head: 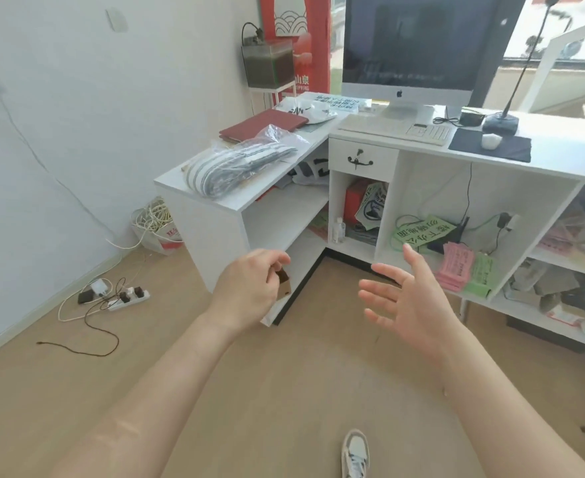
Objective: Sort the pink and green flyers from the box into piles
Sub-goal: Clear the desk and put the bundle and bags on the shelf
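While we stand facing the white desk (567, 146), our left hand (249, 282) has thumb and fingers curled in a pinch on a small brown piece (283, 280). It looks like cardboard, though we cannot tell what it belongs to. Our right hand (412, 298) is spread, palm turned inward, fingers straight and apart, holding nothing; we judge it is held that way ready to reach for paper. The flyers lie in the open compartment under the desktop: a pink stack (455, 267) and a green stack (481, 276), side by side and touching at the front edge of the shelf, near the right hand but apart from it. Behind them a large green sheet (422, 231) with printed characters lies curled. With the two colours set beside each other, we judge that either the piles are begun or the flyers were simply stored there within easy reach.
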Demonstrator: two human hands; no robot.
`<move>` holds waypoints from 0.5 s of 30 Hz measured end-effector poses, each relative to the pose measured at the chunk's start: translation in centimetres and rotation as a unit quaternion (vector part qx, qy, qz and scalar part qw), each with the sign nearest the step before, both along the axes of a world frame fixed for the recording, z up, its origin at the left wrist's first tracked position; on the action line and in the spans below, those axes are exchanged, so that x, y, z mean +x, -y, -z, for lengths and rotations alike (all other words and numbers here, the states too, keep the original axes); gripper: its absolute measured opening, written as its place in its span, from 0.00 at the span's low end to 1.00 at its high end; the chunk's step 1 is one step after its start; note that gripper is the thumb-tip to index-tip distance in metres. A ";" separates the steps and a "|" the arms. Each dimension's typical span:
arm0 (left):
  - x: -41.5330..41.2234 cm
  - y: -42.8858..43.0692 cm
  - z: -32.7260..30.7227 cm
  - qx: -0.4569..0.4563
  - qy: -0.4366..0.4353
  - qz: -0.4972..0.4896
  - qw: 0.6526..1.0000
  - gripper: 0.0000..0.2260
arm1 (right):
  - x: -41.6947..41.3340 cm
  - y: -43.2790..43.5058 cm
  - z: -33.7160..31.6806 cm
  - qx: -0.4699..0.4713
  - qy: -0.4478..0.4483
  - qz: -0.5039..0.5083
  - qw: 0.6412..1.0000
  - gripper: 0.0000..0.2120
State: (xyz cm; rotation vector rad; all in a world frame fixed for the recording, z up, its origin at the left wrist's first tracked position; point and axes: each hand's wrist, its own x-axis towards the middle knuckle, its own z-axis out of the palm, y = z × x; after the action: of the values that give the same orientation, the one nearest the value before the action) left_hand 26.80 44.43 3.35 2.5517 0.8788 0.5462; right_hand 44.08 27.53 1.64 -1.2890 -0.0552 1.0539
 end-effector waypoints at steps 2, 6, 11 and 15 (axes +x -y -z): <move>3.9 -3.7 0.2 0.031 -0.028 -0.005 0.999 0.17 | 3.9 -4.1 0.2 -0.013 0.036 -0.027 0.999 0.26; 10.5 -9.9 0.5 0.051 -0.085 0.000 0.995 0.18 | 11.0 -11.9 -0.3 -0.019 0.119 -0.067 0.990 0.18; 17.3 -19.2 -0.3 0.075 -0.074 -0.009 0.994 0.18 | 18.5 -22.0 -1.7 -0.022 0.263 -0.126 0.956 0.17; 23.1 -27.1 0.2 0.094 -0.093 -0.008 0.991 0.17 | 23.8 -30.2 -1.4 -0.051 0.400 -0.148 0.903 0.26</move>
State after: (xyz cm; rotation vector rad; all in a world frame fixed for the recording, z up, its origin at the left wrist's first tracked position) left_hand 49.85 71.56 3.19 2.8047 0.9525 0.4196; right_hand 67.92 57.77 3.04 -1.7789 -0.8525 0.7123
